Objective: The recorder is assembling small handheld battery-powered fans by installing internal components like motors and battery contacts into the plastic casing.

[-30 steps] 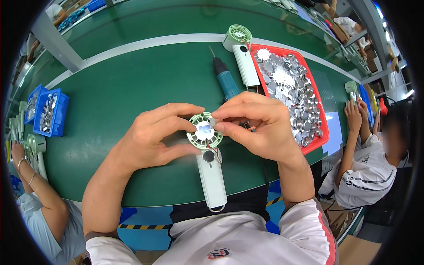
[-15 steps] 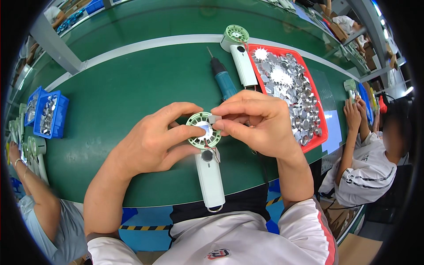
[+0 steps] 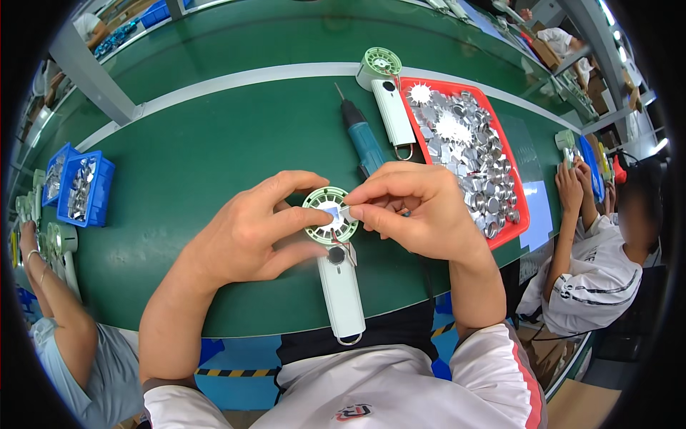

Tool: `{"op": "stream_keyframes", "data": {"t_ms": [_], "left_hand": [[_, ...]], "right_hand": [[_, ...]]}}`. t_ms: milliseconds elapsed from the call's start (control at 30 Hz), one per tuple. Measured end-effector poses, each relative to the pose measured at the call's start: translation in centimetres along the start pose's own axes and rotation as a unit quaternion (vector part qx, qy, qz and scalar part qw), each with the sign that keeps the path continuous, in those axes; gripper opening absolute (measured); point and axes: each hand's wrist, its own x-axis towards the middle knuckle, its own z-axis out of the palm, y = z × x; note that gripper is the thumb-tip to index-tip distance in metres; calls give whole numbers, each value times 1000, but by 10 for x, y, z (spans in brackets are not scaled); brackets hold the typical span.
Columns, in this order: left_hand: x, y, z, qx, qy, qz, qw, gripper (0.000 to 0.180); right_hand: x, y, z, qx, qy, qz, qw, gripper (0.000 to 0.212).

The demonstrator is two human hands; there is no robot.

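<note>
A handheld fan with a pale green round head (image 3: 312, 202) and a white handle (image 3: 341, 297) lies at the table's near edge, its handle toward me. My left hand (image 3: 246, 227) grips the head from the left, with the index finger pressed on the shiny round centre and the thumb at the lower rim. At the head's right side, my right hand (image 3: 421, 207) pinches a small thin light-grey piece (image 3: 346, 210) between thumb and index finger. Its inner end reaches in over the head. Thin reddish wires (image 3: 334, 234) run from the centre toward the handle.
A red tray (image 3: 513, 166) of small silvery metal parts stands at the right. Left of it lie another fan (image 3: 394, 111) and a teal electric screwdriver (image 3: 364, 143). Blue bins (image 3: 87, 189) stand far left. Co-workers sit on both sides, one in a white shirt (image 3: 593, 275).
My right hand has shifted slightly down and toward the fan's centre. The grey piece, earlier seen flat, now looks nearly edge-on. My left hand keeps its grip.
</note>
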Motion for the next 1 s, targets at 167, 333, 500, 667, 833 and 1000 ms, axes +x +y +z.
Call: {"op": "stream_keyframes", "data": {"t_ms": [167,333,500,667,833,1000], "left_hand": [[-2,-3,1,4,7,5,1000,46],[0,-1,1,8,22,2,1000,41],[-2,-4,4,5,29,9,1000,41],[-3,-3,4,4,33,16,999,42],[-2,-1,0,-5,21,11,1000,45],[-3,-4,3,-5,38,23,999,44]], "right_hand": [[0,-1,0,-92,4,-44,995,18],[-2,-3,-2,-125,14,-48,991,20],[-3,1,1,-133,21,-94,986,20],[-3,2,-1,-155,8,-133,979,21],[-3,1,-4,-185,-2,-157,970,25],[-1,3,-7,-210,-12,-193,959,29]]}}
